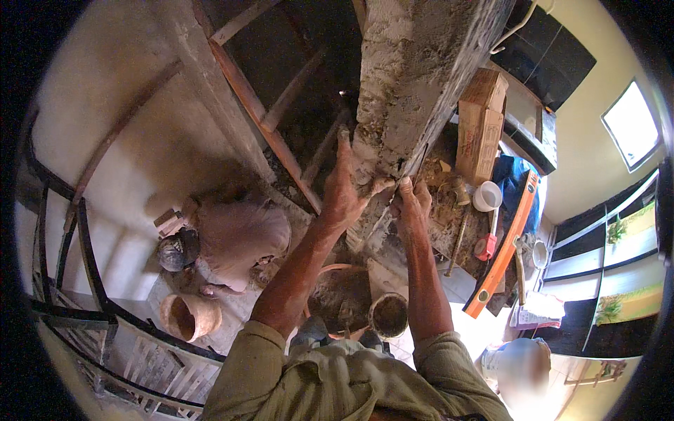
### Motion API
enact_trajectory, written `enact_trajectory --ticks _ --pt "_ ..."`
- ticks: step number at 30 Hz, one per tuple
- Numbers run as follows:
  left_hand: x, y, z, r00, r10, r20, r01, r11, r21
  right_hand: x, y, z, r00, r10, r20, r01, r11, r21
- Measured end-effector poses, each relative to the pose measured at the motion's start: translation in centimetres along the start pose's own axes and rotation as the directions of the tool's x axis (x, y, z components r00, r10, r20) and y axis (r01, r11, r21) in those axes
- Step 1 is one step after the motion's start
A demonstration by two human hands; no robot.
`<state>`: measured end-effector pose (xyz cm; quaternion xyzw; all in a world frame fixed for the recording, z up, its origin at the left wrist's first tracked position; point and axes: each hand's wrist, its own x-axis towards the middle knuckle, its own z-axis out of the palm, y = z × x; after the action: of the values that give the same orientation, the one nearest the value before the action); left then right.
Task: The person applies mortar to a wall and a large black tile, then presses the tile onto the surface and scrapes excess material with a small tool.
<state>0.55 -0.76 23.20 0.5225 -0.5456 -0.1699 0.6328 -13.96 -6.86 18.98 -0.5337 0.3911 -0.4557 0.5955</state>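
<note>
A rough, mortar-covered concrete beam point(407, 84) runs away from me at the top centre. My left hand point(345, 191) lies against its left side, with the index finger stretched along it and the thumb reaching over the face. My right hand point(413, 200) is at the beam's right edge, thumb and fingers closed together beside a thin dark line along that edge. Whatever is between those fingers is too small to make out. The two thumbs are close to each other, a small gap apart.
Below stand a mortar-filled tub point(340, 298) and a bucket point(388, 314). A co-worker point(242, 242) crouches at left near a clay-coloured pot point(191, 317). To the right are an orange spirit level point(502, 245), a white container point(487, 196), a cardboard box point(480, 126) and a red tape measure point(485, 246).
</note>
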Motion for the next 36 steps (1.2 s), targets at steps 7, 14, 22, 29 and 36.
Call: enact_trajectory --ticks 7,14,22,29,36 --pt "0.6 1.5 0.7 0.998 -0.057 -0.041 0.056 0.997 -0.046 0.5 -0.3 0.0 0.999 0.016 0.036 -0.021 0.990 0.140" --pt "0.3 2.3 0.8 0.985 0.086 -0.151 -0.074 0.994 0.084 -0.4 -1.1 0.4 0.998 -0.016 0.067 0.008 0.994 0.112" --pt "-0.5 2.6 1.2 0.987 0.026 -0.159 0.001 0.986 0.167 0.1 0.3 -0.4 0.996 0.021 0.088 -0.027 0.998 0.063" --pt "-0.2 0.0 0.8 0.995 -0.007 -0.102 0.027 0.980 0.197 0.1 0.1 0.1 0.996 -0.078 0.048 0.076 0.996 0.048" --pt "1.2 0.4 0.2 0.998 -0.025 -0.049 0.019 0.991 -0.130 0.3 -0.5 -0.2 0.996 -0.032 0.081 0.023 0.993 0.113"
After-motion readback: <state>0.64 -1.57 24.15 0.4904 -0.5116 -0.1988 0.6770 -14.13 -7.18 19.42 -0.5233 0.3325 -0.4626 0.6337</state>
